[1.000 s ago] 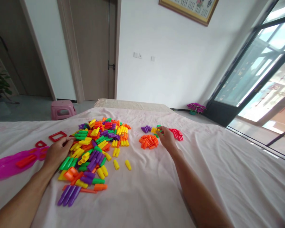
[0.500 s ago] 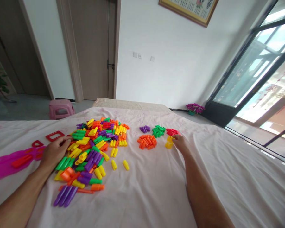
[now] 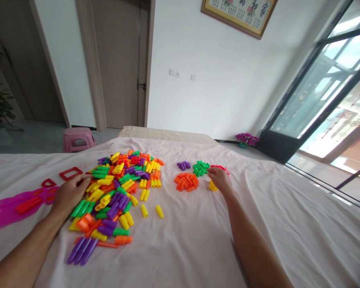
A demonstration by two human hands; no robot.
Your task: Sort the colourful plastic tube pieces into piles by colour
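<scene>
My left hand [image 3: 72, 193] rests at the left side of a mixed heap of plastic building pieces [image 3: 120, 176], fingers loosely bent and thumb apart, nothing visible in its grasp. The heap holds yellow, orange, green, purple and red tubes. My right hand [image 3: 219, 179] hovers among small one-colour groups, its fingers loosely extended leftward, with no piece visible in it. Under it a yellow group [image 3: 213, 186] is partly hidden. Around it lie orange pieces [image 3: 186, 182], green pieces [image 3: 201, 168], purple pieces [image 3: 183, 165] and partly covered red pieces [image 3: 223, 168].
Two single yellow pieces [image 3: 159, 211] lie right of the heap. A magenta plastic item [image 3: 9, 208] and red frame shapes [image 3: 70, 173] are at the left. The cloth [image 3: 180, 248] is wrinkled. Beyond it stand a pink stool [image 3: 79, 138] and flowers [image 3: 247, 139].
My right hand has moved left from the yellow group, covering part of the green pieces' edge and uncovering some of the red ones. The left hand stays at the heap.
</scene>
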